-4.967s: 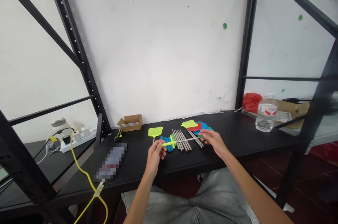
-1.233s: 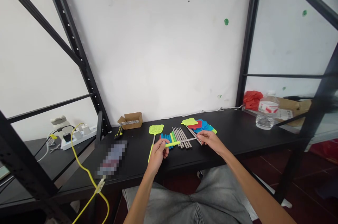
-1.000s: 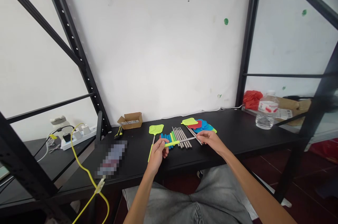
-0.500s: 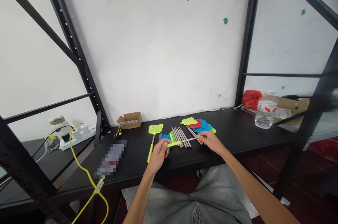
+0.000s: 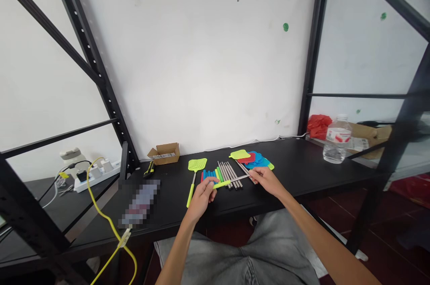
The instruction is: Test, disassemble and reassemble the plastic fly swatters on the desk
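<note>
My left hand (image 5: 203, 194) is closed round a yellow-green handle (image 5: 222, 184). A thin metal rod (image 5: 239, 179) runs out of that handle to the right, and the fingers of my right hand (image 5: 264, 177) pinch its far end. Behind my hands lie several loose metal rods (image 5: 230, 172) in a row, beside a row of blue, green and red handles (image 5: 208, 174). A whole yellow-green fly swatter (image 5: 197, 165) rests left of them. Past my right hand is a pile of flat swatter heads, with a yellow-green head (image 5: 239, 154), a red head (image 5: 247, 158) and blue heads (image 5: 260, 161).
A small open cardboard box (image 5: 164, 153) and a yellow-black cutter (image 5: 149, 169) are at the back left. A blurred-out object (image 5: 141, 202) with a yellow cable (image 5: 106, 215) lies front left. To the right stands a water bottle (image 5: 337, 139). Black metal posts (image 5: 312, 52) flank the table.
Hardly anything differs. Both hands keep hold of the handle and rod in nearly the same place, while the whole view has shifted slightly.
</note>
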A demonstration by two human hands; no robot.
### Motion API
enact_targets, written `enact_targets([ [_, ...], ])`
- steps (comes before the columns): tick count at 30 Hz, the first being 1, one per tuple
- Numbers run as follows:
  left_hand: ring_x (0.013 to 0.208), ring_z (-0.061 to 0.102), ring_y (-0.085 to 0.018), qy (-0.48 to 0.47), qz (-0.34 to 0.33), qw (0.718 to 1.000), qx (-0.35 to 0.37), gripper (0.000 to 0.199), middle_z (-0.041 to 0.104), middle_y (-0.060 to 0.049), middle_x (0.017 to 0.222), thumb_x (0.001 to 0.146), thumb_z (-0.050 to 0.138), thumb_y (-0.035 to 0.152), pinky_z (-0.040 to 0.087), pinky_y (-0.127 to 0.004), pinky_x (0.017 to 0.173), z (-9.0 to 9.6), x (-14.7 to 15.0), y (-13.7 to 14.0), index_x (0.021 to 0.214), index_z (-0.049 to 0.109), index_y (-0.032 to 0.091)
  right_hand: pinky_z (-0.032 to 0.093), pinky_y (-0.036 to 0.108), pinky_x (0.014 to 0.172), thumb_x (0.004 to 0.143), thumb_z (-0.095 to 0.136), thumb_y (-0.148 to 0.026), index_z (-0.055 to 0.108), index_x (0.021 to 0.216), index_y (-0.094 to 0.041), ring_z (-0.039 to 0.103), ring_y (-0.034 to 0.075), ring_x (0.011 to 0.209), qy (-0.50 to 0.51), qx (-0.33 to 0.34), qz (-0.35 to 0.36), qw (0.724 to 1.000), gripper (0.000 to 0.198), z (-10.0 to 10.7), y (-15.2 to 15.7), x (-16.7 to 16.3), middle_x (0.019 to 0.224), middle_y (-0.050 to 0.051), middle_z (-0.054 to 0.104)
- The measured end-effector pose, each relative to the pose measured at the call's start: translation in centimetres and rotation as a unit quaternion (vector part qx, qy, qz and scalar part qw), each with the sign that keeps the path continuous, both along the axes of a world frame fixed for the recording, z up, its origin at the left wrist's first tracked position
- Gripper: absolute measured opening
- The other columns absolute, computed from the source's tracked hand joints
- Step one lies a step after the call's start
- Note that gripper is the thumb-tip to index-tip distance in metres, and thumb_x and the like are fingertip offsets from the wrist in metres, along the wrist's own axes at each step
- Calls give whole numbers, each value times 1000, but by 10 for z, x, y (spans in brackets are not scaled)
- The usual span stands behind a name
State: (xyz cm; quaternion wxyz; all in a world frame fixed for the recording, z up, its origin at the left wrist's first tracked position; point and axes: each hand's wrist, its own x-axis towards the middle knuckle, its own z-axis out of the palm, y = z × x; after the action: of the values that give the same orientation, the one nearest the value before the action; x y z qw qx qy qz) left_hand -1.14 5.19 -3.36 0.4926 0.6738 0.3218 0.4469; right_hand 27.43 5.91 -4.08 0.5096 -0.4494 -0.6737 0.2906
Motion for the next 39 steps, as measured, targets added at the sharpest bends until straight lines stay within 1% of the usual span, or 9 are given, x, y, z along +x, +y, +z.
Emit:
enact_targets([
  [3, 49, 37, -9, -71, 40, 996, -31, 35, 42, 6, 54, 89, 52, 49, 29, -20, 49, -2, -1, 3, 100, 58, 16, 43, 28, 56, 82, 61, -51, 68, 81, -17, 54, 14, 58, 39, -2, 23, 999, 34, -1, 1, -1, 71, 2, 64],
  [6, 48, 35, -8, -114, 68, 990, -42, 34, 39, 7, 53, 88, 53, 49, 28, -20, 47, -4, -2, 5, 98, 58, 16, 45, 28, 57, 75, 71, -46, 70, 92, -18, 56, 15, 61, 77, -20, 42, 996, 33, -2, 1, -2, 78, 4, 68],
  [10, 47, 32, -8, -123, 74, 989, -45, 33, 36, 8, 53, 87, 54, 48, 28, -20, 46, -4, -3, 6, 96, 58, 16, 46, 29, 59, 74, 74, -42, 71, 91, -18, 56, 14, 61, 94, -23, 43, 994, 30, -2, 0, -3, 82, 6, 70],
  [16, 46, 31, -8, -120, 73, 989, -47, 34, 33, 8, 53, 85, 56, 49, 27, -19, 45, -3, -1, 5, 93, 59, 16, 44, 28, 56, 76, 71, -41, 67, 104, -19, 53, 12, 56, 110, -10, 38, 993, 36, 1, -3, -3, 82, 4, 70],
  [18, 46, 31, -8, -116, 71, 990, -47, 35, 32, 8, 53, 85, 57, 50, 27, -19, 45, -2, 0, 4, 93, 59, 16, 44, 28, 56, 77, 71, -41, 68, 103, -18, 53, 13, 57, 108, -12, 38, 993, 34, 0, -2, -3, 82, 5, 70],
  [22, 46, 31, -8, -106, 64, 991, -42, 36, 33, 8, 52, 86, 55, 51, 26, -19, 46, -3, -1, 4, 93, 60, 16, 44, 29, 57, 78, 69, -41, 69, 91, -17, 53, 14, 58, 89, -16, 34, 995, 27, -3, 1, -1, 80, 6, 71],
  [29, 48, 28, -9, -55, 40, 998, -19, 37, 29, 9, 54, 90, 50, 52, 25, -20, 47, -6, -3, 4, 98, 58, 17, 44, 28, 57, 83, 61, -38, 67, 84, -19, 54, 15, 57, -7, 19, 3, 1000, 20, -1, -5, -2, 72, 3, 67],
  [34, 49, 30, -9, -24, 32, 999, 9, 40, 30, 8, 56, 91, 46, 54, 27, -20, 48, -4, -4, 3, 103, 57, 18, 43, 28, 56, 85, 57, -40, 63, 80, -19, 54, 16, 56, -41, 28, -1, 999, 23, 4, -10, -3, 67, 2, 62],
  [39, 49, 31, -9, -21, 27, 999, 9, 41, 31, 8, 57, 91, 46, 55, 27, -20, 49, -3, -4, 2, 104, 57, 18, 42, 28, 56, 88, 52, -42, 60, 77, -20, 53, 16, 56, -74, 42, 3, 996, 26, 5, -11, -5, 63, 0, 57],
])
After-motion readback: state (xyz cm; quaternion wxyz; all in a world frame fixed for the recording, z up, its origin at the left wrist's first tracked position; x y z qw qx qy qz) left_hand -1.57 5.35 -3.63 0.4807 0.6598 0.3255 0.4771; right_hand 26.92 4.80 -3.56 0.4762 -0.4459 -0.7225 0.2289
